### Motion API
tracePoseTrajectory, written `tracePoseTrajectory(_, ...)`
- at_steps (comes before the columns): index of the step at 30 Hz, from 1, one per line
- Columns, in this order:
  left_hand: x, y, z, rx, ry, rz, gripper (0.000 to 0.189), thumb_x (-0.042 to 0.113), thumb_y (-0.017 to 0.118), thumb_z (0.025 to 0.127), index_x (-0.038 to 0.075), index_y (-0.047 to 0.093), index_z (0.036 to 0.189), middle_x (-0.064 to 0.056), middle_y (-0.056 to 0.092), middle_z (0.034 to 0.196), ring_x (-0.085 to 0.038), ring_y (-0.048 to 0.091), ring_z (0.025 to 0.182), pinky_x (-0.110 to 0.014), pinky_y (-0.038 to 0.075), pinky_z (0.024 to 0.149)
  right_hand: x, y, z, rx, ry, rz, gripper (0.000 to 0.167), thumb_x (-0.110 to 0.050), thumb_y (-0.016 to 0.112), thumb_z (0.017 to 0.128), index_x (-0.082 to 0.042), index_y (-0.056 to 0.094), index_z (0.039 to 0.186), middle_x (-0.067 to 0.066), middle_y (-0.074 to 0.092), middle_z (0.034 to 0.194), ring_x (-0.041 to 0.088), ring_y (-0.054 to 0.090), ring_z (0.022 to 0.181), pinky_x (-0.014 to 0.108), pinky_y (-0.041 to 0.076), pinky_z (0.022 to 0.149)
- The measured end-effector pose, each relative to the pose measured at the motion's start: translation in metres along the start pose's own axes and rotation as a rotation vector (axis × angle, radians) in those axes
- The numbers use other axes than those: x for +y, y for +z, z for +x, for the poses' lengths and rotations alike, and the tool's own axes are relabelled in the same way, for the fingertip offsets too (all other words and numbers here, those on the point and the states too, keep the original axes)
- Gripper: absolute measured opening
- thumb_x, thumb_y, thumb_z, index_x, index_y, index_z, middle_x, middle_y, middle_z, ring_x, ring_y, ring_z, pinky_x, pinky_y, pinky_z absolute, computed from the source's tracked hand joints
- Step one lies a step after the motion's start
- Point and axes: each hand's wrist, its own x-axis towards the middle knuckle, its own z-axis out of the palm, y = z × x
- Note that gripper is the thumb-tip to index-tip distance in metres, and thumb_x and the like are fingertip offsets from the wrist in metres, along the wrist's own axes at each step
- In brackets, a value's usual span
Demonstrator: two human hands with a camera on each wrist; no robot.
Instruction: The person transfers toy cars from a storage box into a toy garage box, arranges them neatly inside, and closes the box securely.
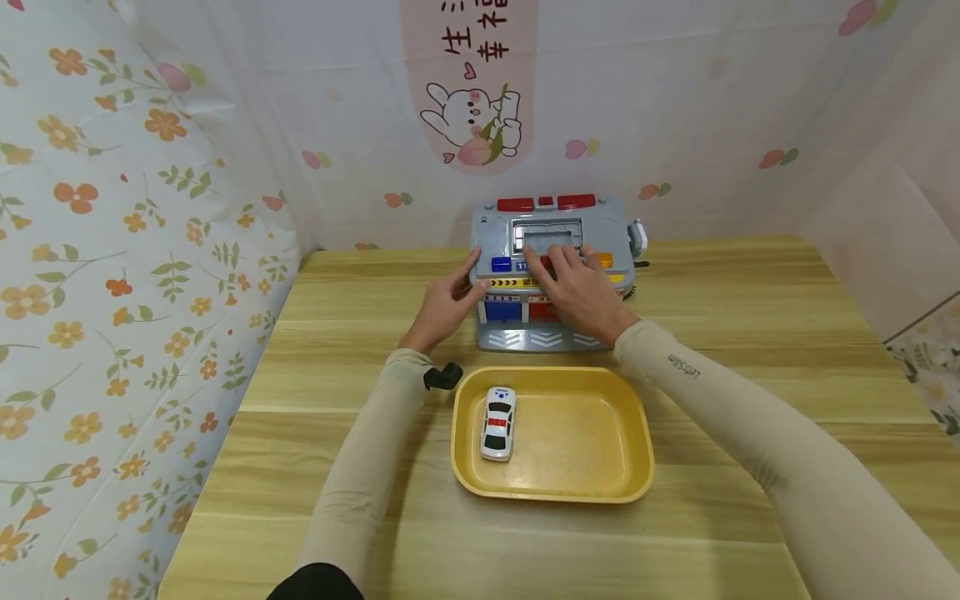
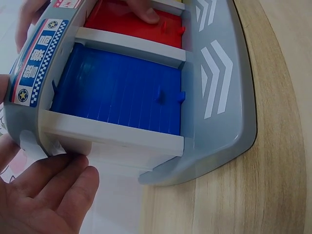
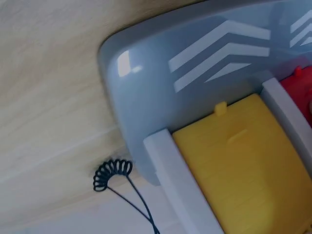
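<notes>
A grey toy police garage [image 1: 495,233] stands at the back of the table, with a blue door [image 2: 117,87], a red door [image 2: 126,24] and a yellow door [image 3: 243,161] along its front. My left hand [image 1: 440,310] grips its left end, thumb on the front edge of the roof and fingers against the side. My right hand [image 1: 585,292] lies over the roof, its extended fingers by the rectangular recess. In the left wrist view, one digit of it touches the red door. All three doors look closed. The right wrist view does not show the right hand.
In front of the garage is a yellow tray [image 1: 637,433], holding a white toy police car [image 1: 497,423] on its left side. A white handset [image 1: 637,237] hangs at the garage's right end, with a coiled black cord [image 3: 112,174]. A patterned cloth [image 1: 360,108] rises behind the table.
</notes>
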Motion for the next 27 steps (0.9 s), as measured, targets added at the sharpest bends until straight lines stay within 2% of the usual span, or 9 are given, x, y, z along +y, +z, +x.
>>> tracePoseTrajectory(6,0.000,0.000,0.001,0.004,-0.001,0.014,0.058,0.042,0.058,0.101,0.046,0.033,0.153,0.001,0.040,0.161,-0.022,0.053,0.139,-0.038,0.048,0.113,0.004,-0.003,0.000,-0.008,-0.009,0.108,0.097,-0.036,0.090,0.074,-0.014,0.037,0.152,0.021,0.055,0.126,0.038,0.055,0.115,0.056,0.044,0.102)
tracePoseTrajectory(11,-0.001,-0.001,0.002,0.007,0.027,0.035,0.059,0.043,0.058,0.100,0.045,0.032,0.154,0.002,0.037,0.162,-0.025,0.051,0.141,-0.039,0.048,0.113,0.006,-0.005,0.000,-0.022,0.001,0.161,0.104,-0.038,0.094,0.068,-0.014,0.036,0.151,0.020,0.053,0.126,0.038,0.053,0.117,0.056,0.040,0.102)
tracePoseTrajectory(14,-0.001,-0.001,0.002,0.000,0.039,0.046,0.060,0.043,0.058,0.100,0.044,0.032,0.154,0.000,0.036,0.163,-0.028,0.049,0.142,-0.041,0.048,0.113,0.007,-0.009,-0.002,-0.030,0.016,0.217,0.103,-0.034,0.094,0.068,-0.012,0.036,0.151,0.019,0.053,0.125,0.038,0.051,0.117,0.058,0.038,0.101)
tracePoseTrajectory(20,0.000,-0.002,0.001,-0.016,0.005,0.093,0.061,0.047,0.056,0.100,0.048,0.029,0.155,-0.001,0.037,0.163,-0.030,0.051,0.141,-0.045,0.049,0.111,0.014,-0.027,-0.009,-0.119,0.078,0.378,0.101,-0.026,0.092,0.072,-0.012,0.033,0.153,0.019,0.051,0.134,0.036,0.045,0.128,0.060,0.027,0.108)
tracePoseTrajectory(23,0.001,-0.002,0.001,-0.019,0.003,0.106,0.061,0.047,0.055,0.100,0.047,0.028,0.155,0.000,0.036,0.163,-0.030,0.052,0.140,-0.046,0.050,0.110,0.019,-0.036,-0.013,-0.142,0.124,0.422,0.099,-0.024,0.091,0.074,-0.013,0.034,0.154,0.020,0.050,0.140,0.036,0.044,0.132,0.062,0.024,0.110)
tracePoseTrajectory(27,0.001,-0.002,0.001,-0.018,0.014,0.104,0.061,0.046,0.054,0.101,0.046,0.028,0.156,0.000,0.036,0.163,-0.030,0.052,0.140,-0.045,0.051,0.109,0.030,-0.045,-0.018,-0.134,0.187,0.453,0.096,-0.025,0.091,0.073,-0.011,0.037,0.152,0.021,0.049,0.142,0.038,0.043,0.133,0.064,0.023,0.111)
